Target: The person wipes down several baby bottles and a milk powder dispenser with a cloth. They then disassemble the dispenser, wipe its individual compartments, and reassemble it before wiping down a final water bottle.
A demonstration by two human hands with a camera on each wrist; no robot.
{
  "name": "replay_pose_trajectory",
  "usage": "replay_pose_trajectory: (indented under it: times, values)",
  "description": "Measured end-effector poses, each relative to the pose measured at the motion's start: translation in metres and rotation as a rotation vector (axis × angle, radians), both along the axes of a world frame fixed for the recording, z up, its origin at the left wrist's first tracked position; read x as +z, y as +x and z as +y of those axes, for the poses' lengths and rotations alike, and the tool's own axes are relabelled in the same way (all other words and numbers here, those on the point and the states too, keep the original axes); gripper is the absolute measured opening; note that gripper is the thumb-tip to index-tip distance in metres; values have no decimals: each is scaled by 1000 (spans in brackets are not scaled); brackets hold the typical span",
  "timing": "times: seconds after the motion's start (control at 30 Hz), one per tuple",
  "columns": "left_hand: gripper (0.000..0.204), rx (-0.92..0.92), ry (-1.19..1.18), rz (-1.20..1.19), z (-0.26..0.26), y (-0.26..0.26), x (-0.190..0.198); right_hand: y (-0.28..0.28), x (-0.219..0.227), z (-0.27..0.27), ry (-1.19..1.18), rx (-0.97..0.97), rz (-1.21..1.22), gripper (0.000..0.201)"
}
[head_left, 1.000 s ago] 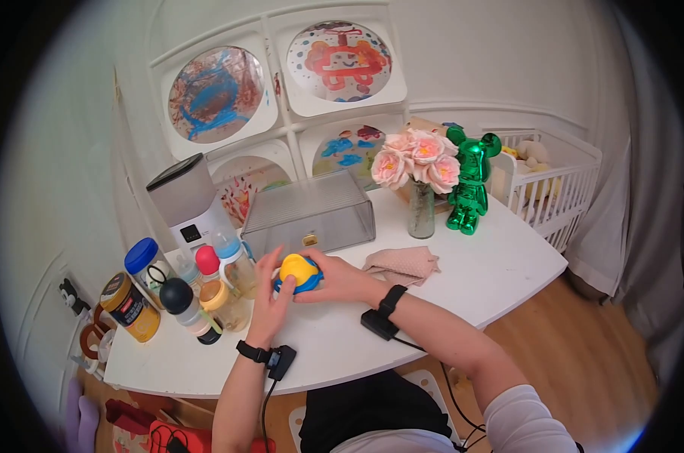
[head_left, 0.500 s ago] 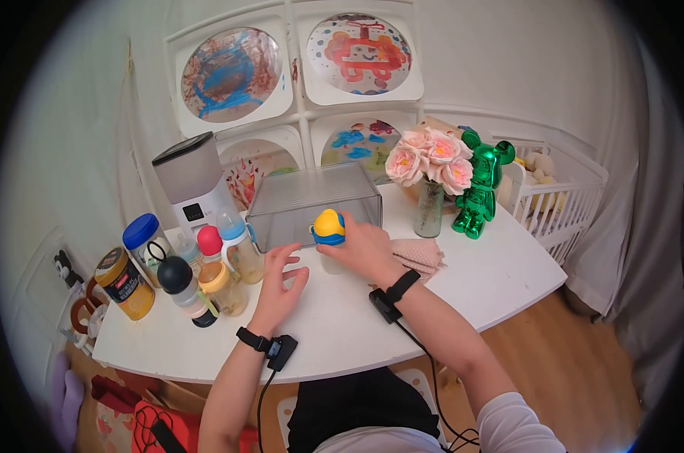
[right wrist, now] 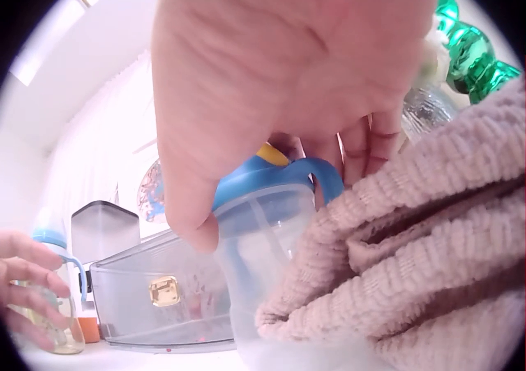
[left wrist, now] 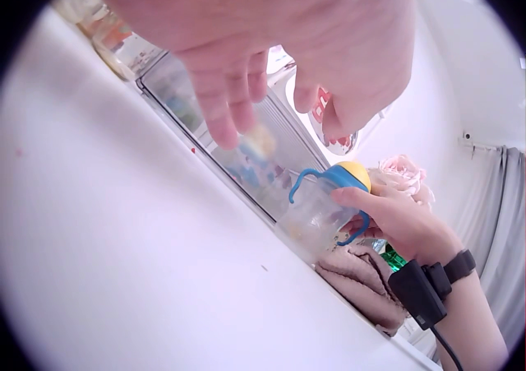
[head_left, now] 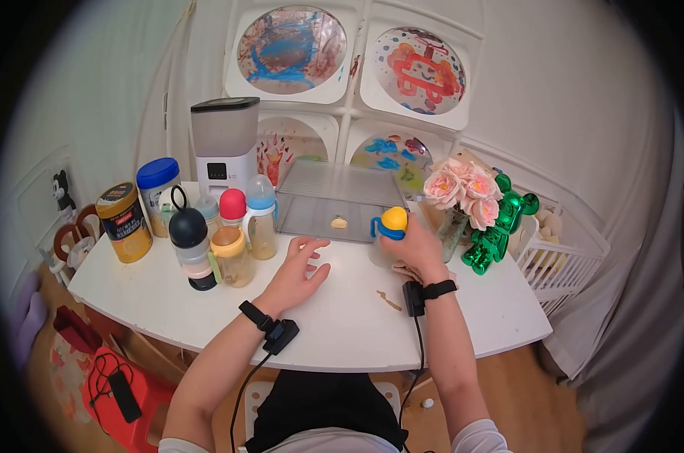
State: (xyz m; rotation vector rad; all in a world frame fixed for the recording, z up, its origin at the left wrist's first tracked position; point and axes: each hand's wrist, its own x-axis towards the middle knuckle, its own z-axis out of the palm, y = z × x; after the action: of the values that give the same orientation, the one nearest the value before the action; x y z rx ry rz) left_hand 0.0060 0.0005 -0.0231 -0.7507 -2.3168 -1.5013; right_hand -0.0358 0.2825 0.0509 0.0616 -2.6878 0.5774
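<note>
White table point(head_left: 342, 317); right hand point(head_left: 417, 248) grips cup point(right wrist: 255, 256) near lid; keep upright, clear of cloth point(right wrist: 427, 248).

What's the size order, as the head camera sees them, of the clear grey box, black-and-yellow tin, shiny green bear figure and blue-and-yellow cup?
1. Grey box
2. Tin and bear figure: too alike to rank
3. Cup, partly hidden by the right hand
</note>
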Motion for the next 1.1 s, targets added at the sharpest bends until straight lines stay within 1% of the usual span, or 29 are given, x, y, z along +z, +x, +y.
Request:
replay_pose_trajectory:
  times: [0.13,0.23,0.3,0.33,0.53,0.6,0.7,0.8,0.83,0.87,0.93,0.97,1.0,1.03,1.07,1.1]
  values:
    - [49,-2,-31,-25,1,0,0,-2,-4,19,-2,-40,-3,74]
    - [48,-2,-57,-39,0,-1,-1,-1,-5,31,-33,-63,0,77]
    - [47,-7,-73,-56,0,-1,-1,-2,-6,37,-59,-136,-28,80]
    - [47,-8,-73,-56,0,-1,-1,-2,-5,39,-59,-136,-29,80]
    - [46,-18,-101,-63,0,0,0,5,2,41,26,-156,-43,86]
    - [44,-24,-107,-67,-1,0,0,5,2,41,43,-271,-60,85]
    - [41,-12,-133,-39,-2,-1,-4,2,-1,44,49,-309,-74,83]
    - [37,-12,-138,-61,-3,-2,-4,0,-3,45,36,-291,-43,81]
    - [32,11,-102,-41,-2,0,-1,-1,-4,45,26,-279,-33,82]
    - [32,21,-112,-39,-4,1,-1,-1,-5,46,16,-270,-31,82]
    - [26,82,-78,65,-4,-4,-2,5,0,49,4,-245,-33,86]
    - [26,84,-74,77,-5,-4,2,12,6,49,-22,-248,-17,91]
    - [23,116,-60,97,-7,-3,5,23,13,50,-14,-244,-3,91]
    - [21,150,-42,115,-7,-3,8,37,21,48,-21,-279,15,91]
    - [21,161,-26,122,-8,-5,10,49,27,47,-26,-312,32,91]
    - [21,139,33,141,-8,-7,10,58,31,49,-11,-301,39,91]
